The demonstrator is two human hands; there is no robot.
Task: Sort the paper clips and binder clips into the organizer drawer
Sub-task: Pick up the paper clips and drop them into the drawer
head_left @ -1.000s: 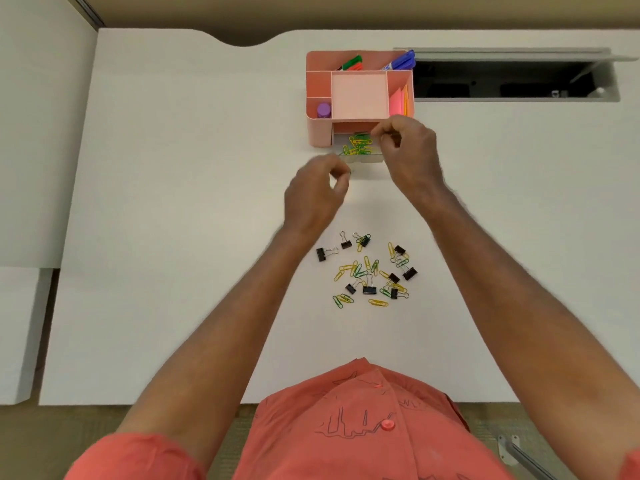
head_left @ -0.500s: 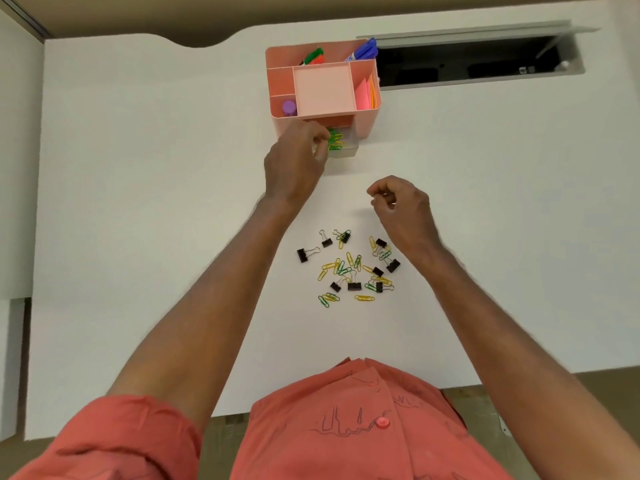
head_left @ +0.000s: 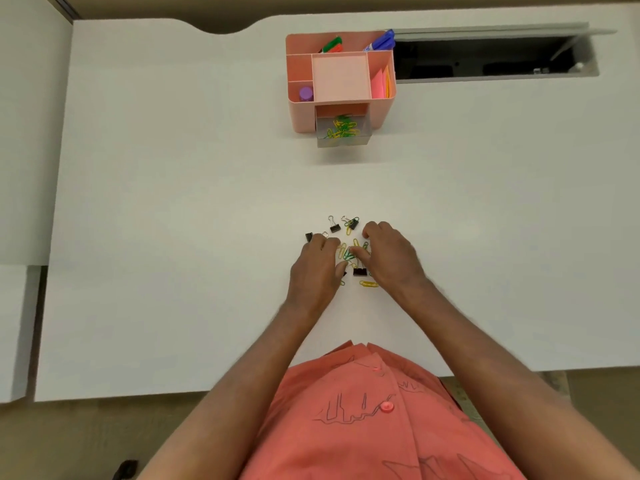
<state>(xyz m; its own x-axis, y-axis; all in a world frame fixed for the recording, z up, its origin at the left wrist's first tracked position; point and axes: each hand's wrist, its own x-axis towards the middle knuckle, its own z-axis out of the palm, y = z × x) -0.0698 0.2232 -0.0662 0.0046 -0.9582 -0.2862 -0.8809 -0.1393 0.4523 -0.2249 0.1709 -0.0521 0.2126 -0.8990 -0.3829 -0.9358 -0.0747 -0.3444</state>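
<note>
Head view shows paper clips (head_left: pixel 341 130) already in the pulled-out drawer (head_left: pixel 367 140), while binder clips (head_left: pixel 360 271) and more lie mid-surface (head_left: pixel 173 202) under the left hand (head_left: pixel 317 268) and right hand (head_left: pixel 389 258), fingers curled, grip unclear.

We saw a matt, smooth white desk top (head_left: pixel 173 202). The organizer (head_left: pixel 381 109) looked like smooth pink plastic with a dull sheen, and its drawer (head_left: pixel 323 142) like clear plastic. The paper clips (head_left: pixel 343 129) inside it seemed coated wire, glossy yellow and green. The binder clips (head_left: pixel 360 271) on the desk had matt black bodies and shiny metal wire handles. The shirt (head_left: pixel 363 427) was salmon cloth with a glossy plastic button (head_left: pixel 387 407).
</note>
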